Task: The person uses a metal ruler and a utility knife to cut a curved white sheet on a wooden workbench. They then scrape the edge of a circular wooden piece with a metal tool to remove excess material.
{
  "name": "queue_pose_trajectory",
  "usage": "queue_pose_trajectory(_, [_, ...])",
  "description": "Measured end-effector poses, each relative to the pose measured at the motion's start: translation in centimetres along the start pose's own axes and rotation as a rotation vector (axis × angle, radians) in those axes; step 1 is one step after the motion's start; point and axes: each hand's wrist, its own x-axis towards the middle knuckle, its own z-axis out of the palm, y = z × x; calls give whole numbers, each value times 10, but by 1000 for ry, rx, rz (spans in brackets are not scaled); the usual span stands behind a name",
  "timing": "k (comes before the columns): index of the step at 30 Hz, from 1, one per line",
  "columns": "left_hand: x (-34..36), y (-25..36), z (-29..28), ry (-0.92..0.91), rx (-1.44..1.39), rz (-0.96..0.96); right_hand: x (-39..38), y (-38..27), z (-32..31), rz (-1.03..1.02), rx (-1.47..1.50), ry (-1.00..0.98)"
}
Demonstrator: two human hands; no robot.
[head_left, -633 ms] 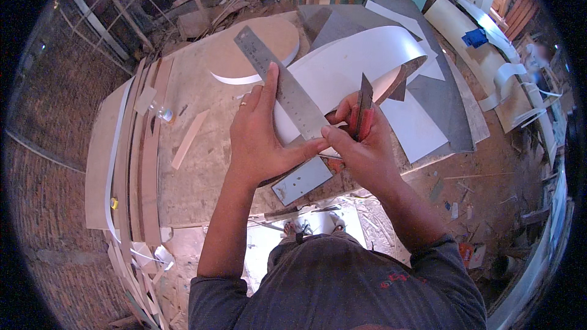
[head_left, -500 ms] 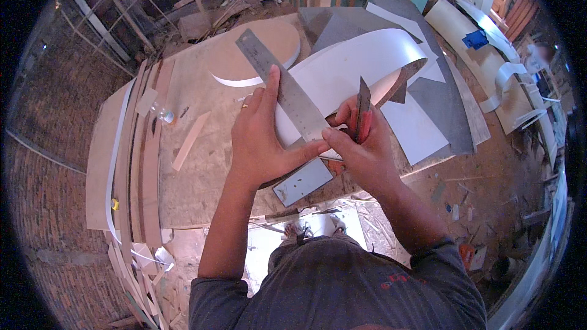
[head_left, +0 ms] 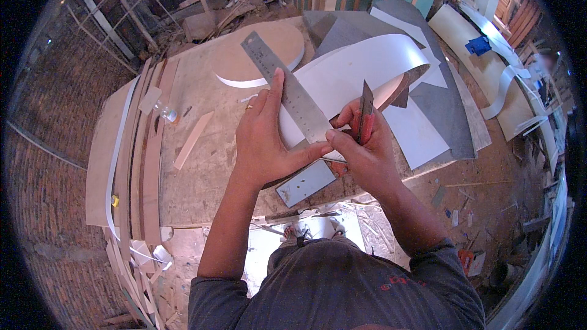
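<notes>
A steel ruler (head_left: 301,102) lies slantwise across a white sheet (head_left: 348,67) whose far right part curls over. My left hand (head_left: 258,140) holds the ruler down, its forefinger stretched along the left edge and its thumb reaching toward the near end. In my right hand (head_left: 372,162) is a red utility knife (head_left: 365,123), its blade pointing up and away from the sheet. The right thumb and fingertips meet at the ruler's near end, close to the left thumb. Whether they also pinch the sheet there is hidden.
The wooden workbench (head_left: 202,189) bears a round board (head_left: 244,49) with white edging, a small grey plate (head_left: 306,183), a wood strip (head_left: 194,140) and a clear bottle (head_left: 165,112). Grey sheets (head_left: 440,110) cover its right side. Long boards (head_left: 139,165) line the left.
The view has shifted slightly, so the bench appears a little lower and farther right. Both hands keep nearly the same hold on ruler and knife.
</notes>
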Motion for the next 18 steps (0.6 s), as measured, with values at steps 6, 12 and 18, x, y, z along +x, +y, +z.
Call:
queue_pose_trajectory(6, [0, 2, 4, 7, 24, 13, 0, 5, -3, -86, -29, 52])
queue_pose_trajectory(12, [-3, 3, 5, 18, 46, 41, -2, 9, -12, -59, -102, 2])
queue_pose_trajectory(18, [-7, 8, 5, 13, 54, 28, -6, 15, -14, -125, -167, 43])
